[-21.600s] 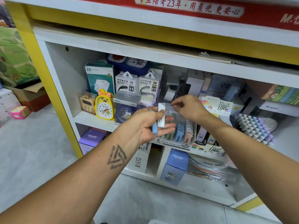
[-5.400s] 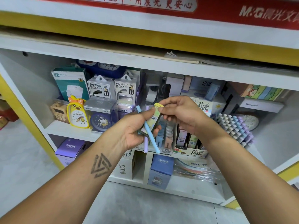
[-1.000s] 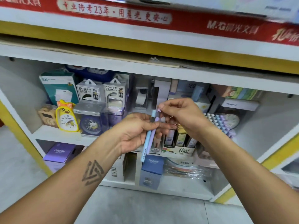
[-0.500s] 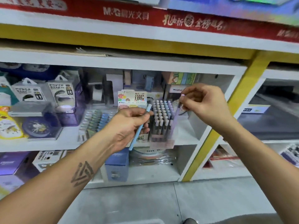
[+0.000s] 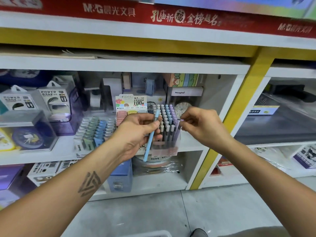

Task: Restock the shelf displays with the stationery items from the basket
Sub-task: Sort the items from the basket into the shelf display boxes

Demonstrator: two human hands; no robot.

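Lowered since a moment earlier, the right hand (image 5: pixel 203 127) pinched a purple pen (image 5: pixel 178 130) at the clear pen holder (image 5: pixel 165 146). Left fingers (image 5: pixel 154 124) gripped a blue pen (image 5: pixel 151 136).

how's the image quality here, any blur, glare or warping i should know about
Head view: wide-angle warping bows the red banner and shelf edges; lighting is soft and even with no hard shadows; the clear clock case and pen display show faint sheen; the blue pen in the left hand is sharp, the right hand slightly soft.
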